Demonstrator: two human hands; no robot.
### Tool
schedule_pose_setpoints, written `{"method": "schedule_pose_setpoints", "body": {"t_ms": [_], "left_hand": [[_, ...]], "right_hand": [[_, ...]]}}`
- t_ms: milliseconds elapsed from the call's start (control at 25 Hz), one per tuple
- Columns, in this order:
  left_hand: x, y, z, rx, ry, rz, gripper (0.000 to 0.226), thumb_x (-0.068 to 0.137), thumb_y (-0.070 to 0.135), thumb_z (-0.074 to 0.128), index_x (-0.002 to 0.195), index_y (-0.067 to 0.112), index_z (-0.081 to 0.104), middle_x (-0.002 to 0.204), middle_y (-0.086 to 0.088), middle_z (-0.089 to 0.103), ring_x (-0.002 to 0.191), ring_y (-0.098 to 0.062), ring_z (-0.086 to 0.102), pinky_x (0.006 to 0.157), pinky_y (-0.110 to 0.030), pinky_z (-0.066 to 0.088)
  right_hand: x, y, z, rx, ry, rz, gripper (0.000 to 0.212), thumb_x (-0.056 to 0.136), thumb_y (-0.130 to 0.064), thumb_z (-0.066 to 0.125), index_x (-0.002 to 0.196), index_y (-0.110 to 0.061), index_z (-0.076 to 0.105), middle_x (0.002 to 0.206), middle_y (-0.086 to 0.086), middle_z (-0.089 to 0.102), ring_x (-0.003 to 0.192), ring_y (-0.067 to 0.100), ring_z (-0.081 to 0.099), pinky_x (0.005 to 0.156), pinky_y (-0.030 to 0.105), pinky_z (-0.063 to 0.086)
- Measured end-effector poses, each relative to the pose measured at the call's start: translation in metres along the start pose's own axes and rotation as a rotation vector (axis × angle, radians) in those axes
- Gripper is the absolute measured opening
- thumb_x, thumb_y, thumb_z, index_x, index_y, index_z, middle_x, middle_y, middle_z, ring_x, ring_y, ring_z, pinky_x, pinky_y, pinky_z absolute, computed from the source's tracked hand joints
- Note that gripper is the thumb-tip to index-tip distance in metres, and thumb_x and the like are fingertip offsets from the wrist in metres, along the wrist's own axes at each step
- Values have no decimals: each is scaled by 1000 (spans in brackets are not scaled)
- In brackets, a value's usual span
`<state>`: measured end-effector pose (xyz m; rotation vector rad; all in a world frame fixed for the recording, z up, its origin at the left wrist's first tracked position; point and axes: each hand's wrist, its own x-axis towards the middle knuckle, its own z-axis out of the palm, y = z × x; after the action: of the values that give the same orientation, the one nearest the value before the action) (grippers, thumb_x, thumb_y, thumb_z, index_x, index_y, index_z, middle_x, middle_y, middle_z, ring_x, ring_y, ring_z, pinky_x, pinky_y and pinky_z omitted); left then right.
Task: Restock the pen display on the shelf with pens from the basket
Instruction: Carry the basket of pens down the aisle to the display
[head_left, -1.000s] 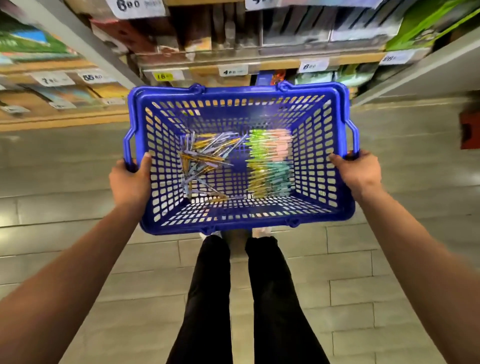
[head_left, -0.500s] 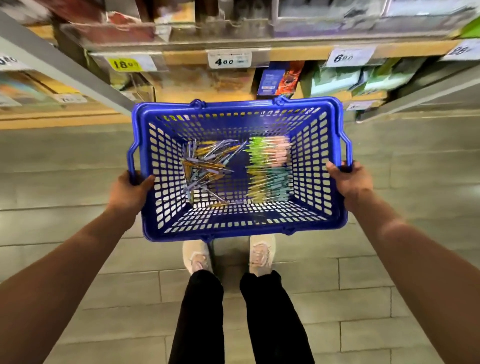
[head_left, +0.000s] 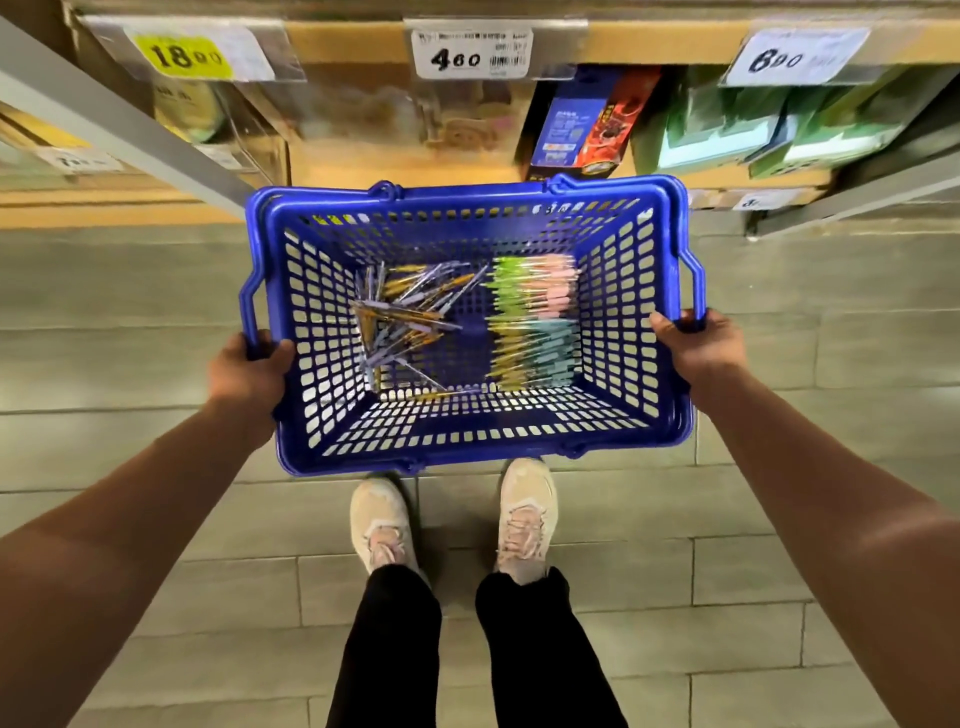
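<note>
You hold the blue basket (head_left: 467, 447) in the air by its two short sides, in front of the shelf (head_left: 363, 47) and above the tiled floor (head_left: 156, 291). Your left hand (head_left: 248, 375) grips the left rim, fingers curled shut around it, with the thumb lying over the top edge. Your right hand (head_left: 698, 347) does the same on the right rim.

The pens all lie on the basket's bottom. A loose tangle of yellow and lilac pens (head_left: 405, 322) sits toward the left. A neat stack of green, pink and teal pens (head_left: 535, 322) lies toward the right, apart from the tangle. No pen display shows here; the shelf carries price tags (head_left: 471, 54) and boxed goods (head_left: 587, 124).

The step in hand looks like carrying or setting down the basket. Keep it level so the stack does not slide into the tangle. Both hands are taken, so you likely need to rest the basket before you can draw a pen.
</note>
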<state>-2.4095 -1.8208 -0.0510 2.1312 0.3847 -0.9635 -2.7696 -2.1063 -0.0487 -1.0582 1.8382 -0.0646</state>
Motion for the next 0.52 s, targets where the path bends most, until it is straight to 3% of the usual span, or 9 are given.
{"method": "schedule_pose_setpoints", "body": {"t_ms": [120, 200, 280, 400, 520], "left_hand": [[9, 0, 11, 2, 44, 18, 8, 98, 17, 65, 99, 22, 59, 103, -5, 69, 100, -30, 70, 94, -53, 57], [16, 2, 15, 12, 48, 33, 8, 98, 18, 64, 94, 24, 60, 96, -2, 69, 92, -26, 71, 92, -51, 58], [24, 5, 18, 3, 47, 28, 13, 99, 19, 64, 89, 27, 59, 94, 0, 69, 86, -21, 70, 89, -49, 59], [33, 12, 26, -28, 34, 37, 8, 100, 20, 63, 95, 24, 58, 96, 0, 68, 89, -22, 70, 87, -47, 59], [41, 15, 30, -31, 54, 24, 6, 100, 20, 64, 99, 23, 58, 96, 1, 67, 96, -26, 69, 89, -48, 59]], "right_hand": [[14, 3, 4, -188, -44, -11, 25, 97, -12, 63, 121, -6, 67, 113, 14, 71, 100, 29, 67, 99, 45, 54], [21, 5, 5, -270, -48, -18, 24, 98, -8, 57, 120, -6, 67, 108, 14, 70, 93, 28, 64, 93, 42, 55], [28, 3, 7, -254, -59, -11, 23, 99, -9, 56, 120, -6, 65, 107, 15, 69, 92, 29, 63, 90, 42, 55], [37, -2, 11, -192, -69, -7, 23, 100, -9, 55, 122, -5, 62, 113, 17, 68, 101, 33, 64, 99, 48, 52], [39, -8, 13, -138, -82, -26, 24, 102, -6, 53, 125, -5, 61, 112, 13, 68, 98, 25, 63, 93, 36, 52]]}}
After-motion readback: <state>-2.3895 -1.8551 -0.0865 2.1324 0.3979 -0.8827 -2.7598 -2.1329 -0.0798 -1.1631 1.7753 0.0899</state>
